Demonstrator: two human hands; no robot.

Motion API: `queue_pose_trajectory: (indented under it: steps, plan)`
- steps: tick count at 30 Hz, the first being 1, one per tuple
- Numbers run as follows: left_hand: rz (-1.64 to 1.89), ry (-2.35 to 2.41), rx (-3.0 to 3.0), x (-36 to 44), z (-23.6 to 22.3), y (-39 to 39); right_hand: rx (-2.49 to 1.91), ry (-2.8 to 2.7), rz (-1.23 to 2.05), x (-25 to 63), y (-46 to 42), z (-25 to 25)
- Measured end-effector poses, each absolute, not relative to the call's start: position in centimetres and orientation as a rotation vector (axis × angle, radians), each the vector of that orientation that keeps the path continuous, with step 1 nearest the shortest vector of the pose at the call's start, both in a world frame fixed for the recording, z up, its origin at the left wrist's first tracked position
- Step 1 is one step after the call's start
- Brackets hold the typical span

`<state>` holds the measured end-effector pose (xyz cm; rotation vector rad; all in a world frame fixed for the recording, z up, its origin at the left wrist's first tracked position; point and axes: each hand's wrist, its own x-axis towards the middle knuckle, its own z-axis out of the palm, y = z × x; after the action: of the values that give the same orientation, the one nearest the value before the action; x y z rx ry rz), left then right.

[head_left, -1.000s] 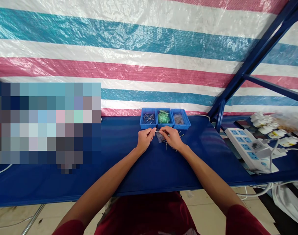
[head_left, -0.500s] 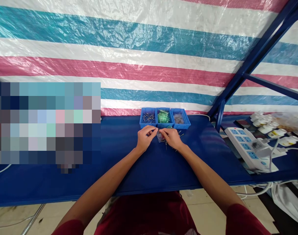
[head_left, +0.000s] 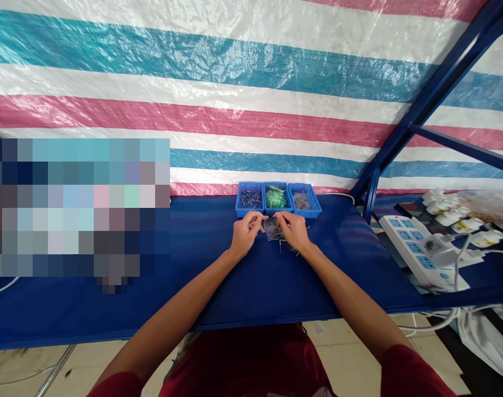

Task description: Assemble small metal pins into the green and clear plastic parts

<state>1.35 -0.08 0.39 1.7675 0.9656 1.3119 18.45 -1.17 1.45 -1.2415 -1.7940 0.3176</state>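
The left hand [head_left: 246,234] and right hand [head_left: 294,231] angle inward above a small clear bag [head_left: 272,229]. Fingers curl together; any grip is too small to tell.

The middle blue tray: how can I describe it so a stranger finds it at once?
On the long blue table, find three blue trays in a row before the striped tarpaulin. The middle tray alone holds bright green pieces. Metal pins lie in its left neighbour.

Trays [head_left: 278,212] on table [head_left: 185,298] (side by side), power strip [head_left: 417,251] right
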Motion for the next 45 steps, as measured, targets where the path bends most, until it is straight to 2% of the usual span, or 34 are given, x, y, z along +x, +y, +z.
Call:
queue_pose_trajectory:
  steps: [12, 30, 45]
  plan:
    - [1.373, 1.029, 2.039, 1.3, 0.0, 0.6, -1.229, -1.792, 0.317, 18.5, -1.2, 1.5]
    - [1.322, 1.053, 1.835, 1.4, -0.2, 0.2, -1.075, -1.958, 0.440, 18.4, -0.9, 0.6]
    - [1.308, 1.125, 1.901, 1.4, 0.3, 0.2, -1.215, -1.928, 0.336, 18.6, -1.1, 1.2]
